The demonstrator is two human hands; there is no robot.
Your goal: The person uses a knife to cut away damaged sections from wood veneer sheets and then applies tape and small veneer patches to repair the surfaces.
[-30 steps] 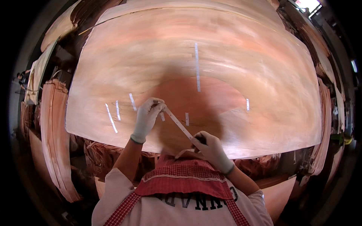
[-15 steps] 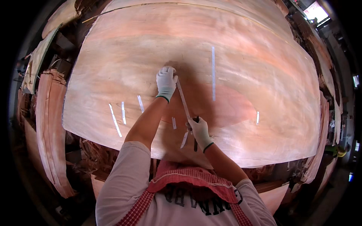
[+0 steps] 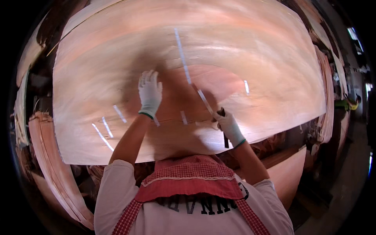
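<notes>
A large sheet of pinkish wood veneer (image 3: pixel 98 78) lies in front of me, with several short white tape strips on it. My left hand (image 3: pixel 150 91), in a white knitted glove, is over the sheet left of the middle, fingers stretched out and holding nothing. My right hand (image 3: pixel 229 125), also gloved, is closed round a long dark narrow tool (image 3: pixel 226 140) whose exact kind I cannot make out. A white tape strip (image 3: pixel 204 100) runs from its fingers toward the far left. Beyond that strip, a longer white strip (image 3: pixel 181 55) lies on the veneer.
Stacked veneer sheets (image 3: pixel 58 168) stand at the left, and more veneer (image 3: pixel 324 94) is at the right. A pale board (image 3: pixel 288 172) leans below the sheet's near right edge. A thin strip of wood (image 3: pixel 78 24) lies along the far left. Someone in green (image 3: pixel 346 104) is at the far right.
My left hand has let go of the tape strip's far end and opened. My right hand has moved right over the sheet with the tool and strip. The whole view has shifted.
</notes>
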